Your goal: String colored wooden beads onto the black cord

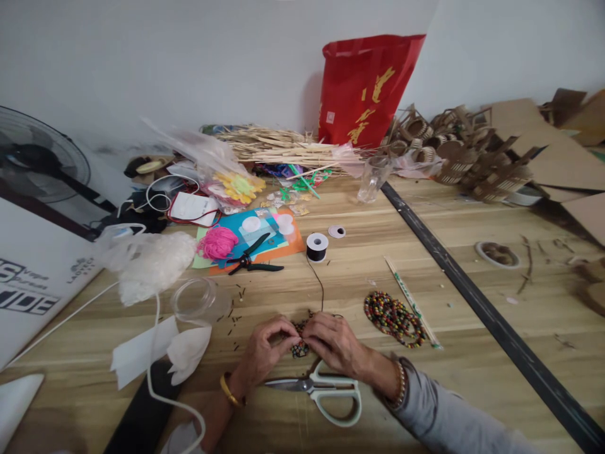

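Black cord (322, 291) runs uncut from the far spool (317, 248) to your right hand (334, 341); it and your left hand (267, 345) pinch beads (299, 350), seemingly unfinished; scissors (309, 384) lie near.

A small bunch of dark and multicoloured beads (299, 350), partly hidden, is gathered toward the near edge of the table (359, 265). A thin dark cord (322, 291) curves toward it from an upright, white-ended spool (316, 254) farther back.
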### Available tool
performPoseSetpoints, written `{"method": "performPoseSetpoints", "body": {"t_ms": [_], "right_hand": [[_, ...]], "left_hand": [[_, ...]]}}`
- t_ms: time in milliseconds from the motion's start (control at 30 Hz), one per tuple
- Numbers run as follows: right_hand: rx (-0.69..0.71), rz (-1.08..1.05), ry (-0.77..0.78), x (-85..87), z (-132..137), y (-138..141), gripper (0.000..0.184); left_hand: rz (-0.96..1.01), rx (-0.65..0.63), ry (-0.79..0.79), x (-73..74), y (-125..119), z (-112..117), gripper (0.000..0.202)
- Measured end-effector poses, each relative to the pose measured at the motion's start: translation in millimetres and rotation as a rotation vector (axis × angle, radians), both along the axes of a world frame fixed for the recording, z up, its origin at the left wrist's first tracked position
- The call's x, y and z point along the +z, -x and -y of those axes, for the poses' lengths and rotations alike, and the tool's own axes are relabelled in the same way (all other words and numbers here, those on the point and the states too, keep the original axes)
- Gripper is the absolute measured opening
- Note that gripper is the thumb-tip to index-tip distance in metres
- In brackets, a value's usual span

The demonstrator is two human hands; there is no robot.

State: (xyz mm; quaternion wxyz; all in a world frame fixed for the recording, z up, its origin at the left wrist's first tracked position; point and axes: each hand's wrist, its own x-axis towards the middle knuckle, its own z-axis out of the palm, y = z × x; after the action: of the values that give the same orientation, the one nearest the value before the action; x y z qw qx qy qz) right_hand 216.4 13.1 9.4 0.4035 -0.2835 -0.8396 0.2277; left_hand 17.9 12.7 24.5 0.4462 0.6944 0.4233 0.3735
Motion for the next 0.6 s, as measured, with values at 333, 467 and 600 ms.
{"method": "performPoseSetpoints", "body": {"t_ms": [333, 467, 600], "right_hand": [[-0.059, 0.0, 0.054, -1.4, -1.5, -0.9, 0.018], [-0.071, -0.051, 0.051, -3.4, -2.4, 0.3, 0.014], [-0.056, -0.069, 0.068, -4.9, -2.8, 0.4, 0.012]], "left_hand": [[-0.084, 0.309, 0.039, -6.9, 4.9, -3.2, 0.013], [-0.162, 0.314, -0.042, -9.3, 5.7, -4.3, 0.012], [-0.233, 0.282, -0.115, -9.9, 7.1, -5.8, 0.013]]}}
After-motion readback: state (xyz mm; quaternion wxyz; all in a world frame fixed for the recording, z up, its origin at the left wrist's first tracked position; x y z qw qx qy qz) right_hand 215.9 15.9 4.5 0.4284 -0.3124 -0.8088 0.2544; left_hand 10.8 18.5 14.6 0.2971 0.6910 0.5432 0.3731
